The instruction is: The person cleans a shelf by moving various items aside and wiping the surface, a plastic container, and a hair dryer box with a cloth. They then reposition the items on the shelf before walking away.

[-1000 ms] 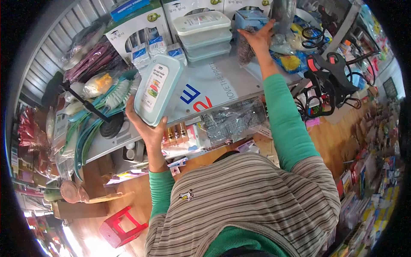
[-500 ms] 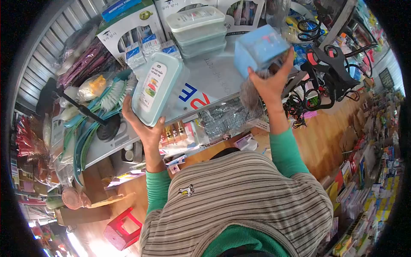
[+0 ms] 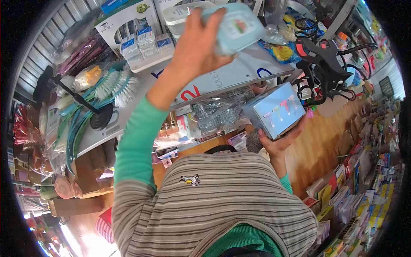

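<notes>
A person in a striped vest (image 3: 222, 205) stands at a goods shelf (image 3: 239, 75) with both arms up; the shelf's white top runs under the raised left hand (image 3: 197, 47) and above the right hand (image 3: 280, 143); wooden floor (image 3: 319, 150) shows just right of the right hand. Black-and-red racks (image 3: 325, 64) hang above the right hand and right of the left; teal brushes (image 3: 113, 85) lie on the shelf well left of and below the left hand; a silver mesh packet (image 3: 214, 113) hangs between the two hands. A stack of clear tubs (image 3: 177, 15) sits just left of the left hand's fingertips. The left hand, on a green-sleeved arm, is closed around a pale blue tub (image 3: 237, 25), palm against its left side, fingers over its upper edge, thumb under it, holding it high above the shelf; the tub's labelled lid faces the camera. The right hand, lower and near the chest, cups a blue box (image 3: 276, 110) from beneath, fingers curled up its right side; the box is tilted, its printed face upward.
</notes>
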`<control>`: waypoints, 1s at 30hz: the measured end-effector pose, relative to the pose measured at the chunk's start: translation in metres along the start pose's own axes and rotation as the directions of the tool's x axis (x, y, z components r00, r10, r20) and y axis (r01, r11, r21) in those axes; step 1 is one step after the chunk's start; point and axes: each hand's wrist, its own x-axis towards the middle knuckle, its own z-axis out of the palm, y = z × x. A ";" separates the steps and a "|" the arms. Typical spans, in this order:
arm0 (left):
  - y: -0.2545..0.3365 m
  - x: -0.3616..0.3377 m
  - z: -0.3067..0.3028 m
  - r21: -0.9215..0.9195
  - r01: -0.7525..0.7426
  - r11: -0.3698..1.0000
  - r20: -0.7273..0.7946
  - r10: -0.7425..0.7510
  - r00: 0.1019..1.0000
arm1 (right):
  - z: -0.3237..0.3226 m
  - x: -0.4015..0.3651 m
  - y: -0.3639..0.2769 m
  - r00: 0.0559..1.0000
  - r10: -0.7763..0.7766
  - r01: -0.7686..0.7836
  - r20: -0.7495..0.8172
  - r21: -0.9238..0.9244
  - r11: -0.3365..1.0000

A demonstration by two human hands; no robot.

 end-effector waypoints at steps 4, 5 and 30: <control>0.012 0.064 0.032 0.182 0.126 0.975 0.442 -0.196 0.875 | -0.011 -0.009 0.002 1.000 -0.007 0.005 -0.028 -0.050 0.999; -0.005 0.065 0.066 0.163 0.012 0.986 0.340 -0.067 0.938 | -0.012 -0.012 0.002 0.999 0.040 -0.041 -0.027 -0.002 0.999; -0.050 0.048 0.163 0.351 -0.111 0.930 0.599 -0.131 0.790 | -0.009 -0.024 0.038 0.980 0.133 -0.137 0.145 0.020 0.990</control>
